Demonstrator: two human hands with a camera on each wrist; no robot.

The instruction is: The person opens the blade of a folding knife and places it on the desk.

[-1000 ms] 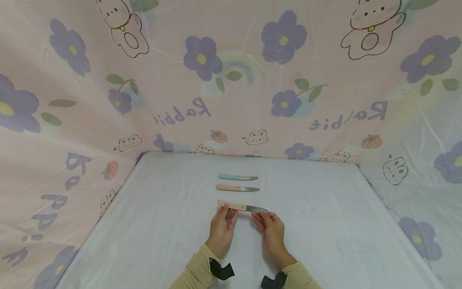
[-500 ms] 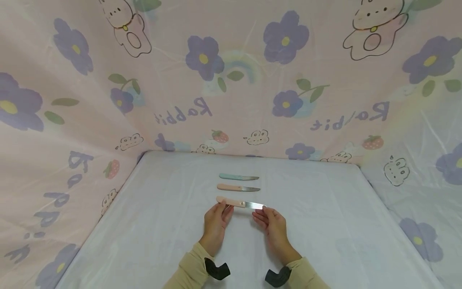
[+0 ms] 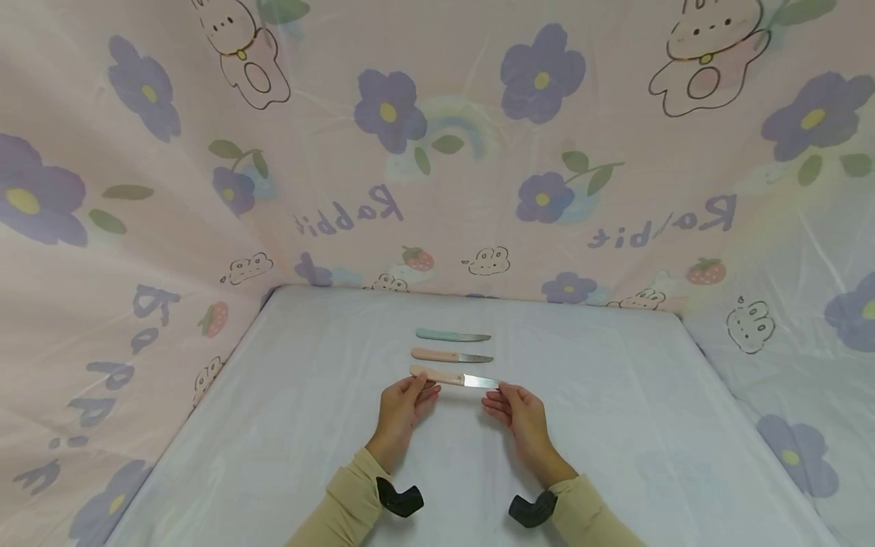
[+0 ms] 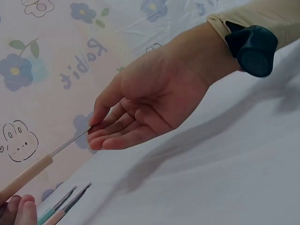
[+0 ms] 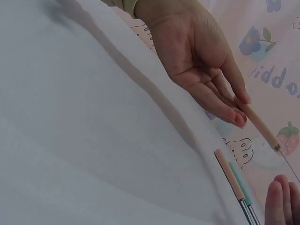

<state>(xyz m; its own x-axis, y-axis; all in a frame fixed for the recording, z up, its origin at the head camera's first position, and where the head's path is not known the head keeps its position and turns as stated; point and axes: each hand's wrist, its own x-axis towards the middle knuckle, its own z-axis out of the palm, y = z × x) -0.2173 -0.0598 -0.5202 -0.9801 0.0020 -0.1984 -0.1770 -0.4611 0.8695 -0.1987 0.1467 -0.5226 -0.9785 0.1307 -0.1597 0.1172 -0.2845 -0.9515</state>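
In the head view, a paring knife with a pale peach handle (image 3: 440,376) is held level above the table, its blade (image 3: 481,381) pointing right. My left hand (image 3: 399,414) pinches the handle's butt end between thumb and fingers. The blade tip is pinched by my right hand (image 3: 526,422), whose other fingers are spread loosely below. Beyond them lies a second paring knife with a peach handle (image 3: 434,355). Farther back is a third with a mint-green handle (image 3: 437,334). Both lie parallel, blades to the right. The wrist views show the held knife raised off the cloth.
A white cloth (image 3: 615,456) covers the table. Behind it and at both sides hangs a pink curtain (image 3: 472,213) printed with flowers and rabbits, meeting the table's far edge. Black bands (image 3: 399,497) sit around the sleeve cuffs.
Both hands have moved the held knife away from me, closer to the two lying knives. The left hand has shifted left along the handle toward its butt. The lying knives have stayed put.
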